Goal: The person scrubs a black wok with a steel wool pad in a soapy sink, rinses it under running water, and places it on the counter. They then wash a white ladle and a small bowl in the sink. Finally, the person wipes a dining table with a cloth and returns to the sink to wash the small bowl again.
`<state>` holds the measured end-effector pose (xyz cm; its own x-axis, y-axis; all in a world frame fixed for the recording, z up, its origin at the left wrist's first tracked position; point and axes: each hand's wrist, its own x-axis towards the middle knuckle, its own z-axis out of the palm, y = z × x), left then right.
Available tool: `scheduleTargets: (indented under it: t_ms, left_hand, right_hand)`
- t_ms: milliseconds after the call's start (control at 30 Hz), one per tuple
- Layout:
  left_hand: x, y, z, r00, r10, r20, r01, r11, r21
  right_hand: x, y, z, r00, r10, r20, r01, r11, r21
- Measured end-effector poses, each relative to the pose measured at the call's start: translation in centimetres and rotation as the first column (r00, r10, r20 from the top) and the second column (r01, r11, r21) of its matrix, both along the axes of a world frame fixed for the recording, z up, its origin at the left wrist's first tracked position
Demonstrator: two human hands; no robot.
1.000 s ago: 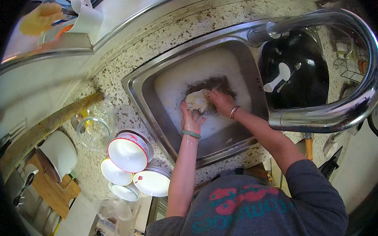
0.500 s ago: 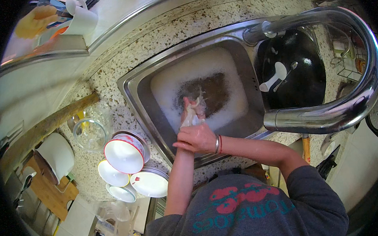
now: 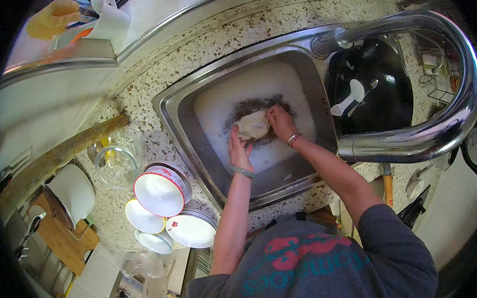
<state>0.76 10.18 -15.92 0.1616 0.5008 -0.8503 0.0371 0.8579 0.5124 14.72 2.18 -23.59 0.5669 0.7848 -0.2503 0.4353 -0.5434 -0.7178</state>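
Note:
A wet, off-white cloth (image 3: 253, 126) is stretched between my two hands, low over the soapy water in the steel sink (image 3: 187, 141). My left hand (image 3: 239, 152) grips its near left edge, with the fingers pointing up along it and the thumb to the side. At the cloth's right end, my right hand (image 3: 281, 123) is closed on the edge with bent fingers. White foam (image 3: 213, 110) covers much of the water, with a dark foam-free patch around the cloth. What lies under the water cannot be seen.
A large chrome faucet (image 3: 411, 144) arches over the right side. Beneath it, a black wok (image 3: 385, 76) holds a white spoon (image 3: 350, 98). Left of the sink stand stacked bowls (image 3: 159, 194), plates (image 3: 191, 231) and a glass jar (image 3: 117, 167). A wooden handle (image 3: 388, 189) shows at right.
My right hand has left my left wrist and moved up and right to the cloth's far end. The cloth, bunched at my left hand before, is now spread between both hands.

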Motion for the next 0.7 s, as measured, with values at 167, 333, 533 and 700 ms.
scheduleTargets:
  t_ms: [167, 333, 533, 700]
  left_hand:
    - [-0.2, -2.0, -1.0, 0.996, 0.053, 0.073, -0.031, 0.964, -0.265]
    - [-0.3, -1.6, -2.7, 0.905, 0.172, 0.389, 0.054, 0.861, -0.506]
    - [-0.9, -2.6, -0.4, 0.921, 0.058, 0.386, 0.098, 0.923, -0.372]
    - [-0.6, -2.0, 6.1, 0.547, 0.253, 0.798, 0.319, 0.819, -0.478]
  right_hand:
    - [0.3, -1.1, -0.2, 0.997, -0.032, -0.074, 0.031, 0.999, -0.004]
    - [-1.7, -0.1, 11.4, 0.855, 0.506, -0.116, -0.451, 0.835, 0.315]
    - [-0.5, -0.4, 20.1, 0.818, 0.516, -0.255, -0.381, 0.817, 0.433]
    - [2.6, 1.0, 16.5, 0.704, 0.08, -0.705, -0.041, 0.997, 0.072]
